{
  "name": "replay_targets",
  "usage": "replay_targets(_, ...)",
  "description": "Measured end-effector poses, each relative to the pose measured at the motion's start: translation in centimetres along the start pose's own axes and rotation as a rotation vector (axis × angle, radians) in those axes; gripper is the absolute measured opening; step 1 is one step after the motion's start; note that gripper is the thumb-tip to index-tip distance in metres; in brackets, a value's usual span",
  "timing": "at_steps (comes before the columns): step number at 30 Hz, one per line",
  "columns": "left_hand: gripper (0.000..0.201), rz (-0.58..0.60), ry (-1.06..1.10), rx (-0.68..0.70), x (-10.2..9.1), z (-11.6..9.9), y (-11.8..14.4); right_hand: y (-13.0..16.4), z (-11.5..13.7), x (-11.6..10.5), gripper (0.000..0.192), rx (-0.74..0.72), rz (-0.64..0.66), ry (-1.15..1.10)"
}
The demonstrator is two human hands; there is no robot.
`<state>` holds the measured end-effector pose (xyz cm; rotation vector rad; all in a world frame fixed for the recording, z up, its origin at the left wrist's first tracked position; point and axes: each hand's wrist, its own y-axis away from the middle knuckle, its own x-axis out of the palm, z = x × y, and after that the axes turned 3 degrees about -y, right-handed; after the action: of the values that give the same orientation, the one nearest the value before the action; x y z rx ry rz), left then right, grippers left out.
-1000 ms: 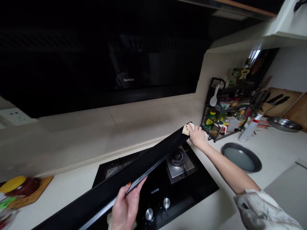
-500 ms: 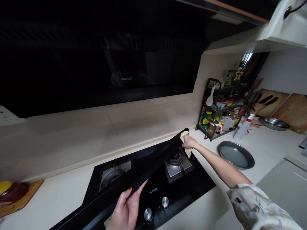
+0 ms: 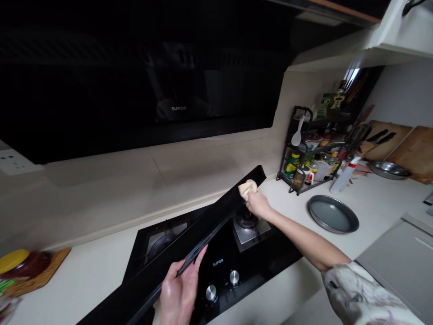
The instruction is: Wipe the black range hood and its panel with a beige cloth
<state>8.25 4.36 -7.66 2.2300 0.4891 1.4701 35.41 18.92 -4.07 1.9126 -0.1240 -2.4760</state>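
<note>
Through the head camera I see a long black panel (image 3: 199,239) slanting over the stove (image 3: 274,253), its far end tipped up near the stove's back right corner. The left hand (image 3: 179,286) pinches the panel's near edge, thumb above and fingers below. The right hand (image 3: 260,204) clutches a bunched cream cloth (image 3: 248,188) against the panel, just short of that far end. For good wiping, I'd press flat, stroke lengthwise and brace the left grip against each push (one pinch is slim support for so long a piece).

Black lies over black, so I can't judge how clean it is. The panel's underside is hidden, its near end is cut off at the bottom, and I can't identify a pale patch (image 3: 156,312) beside the left wrist.
</note>
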Motion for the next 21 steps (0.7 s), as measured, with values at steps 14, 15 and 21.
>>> replay_targets(14,0.09,-0.182,0.014,0.064,3.1,-2.0,2.2,-2.2,-7.0,2.1,0.069,0.046,-0.116,-0.147)
replay_targets(15,0.089,-0.169,0.017,0.068,3.2,-2.1,2.0,-2.4,-8.0,2.4,0.062,0.085,-0.203,-0.303)
replay_targets(21,0.087,-0.114,0.042,0.068,5.0,-3.3,-0.2,-1.2,-7.7,5.5,0.05,0.229,-0.343,-1.387)
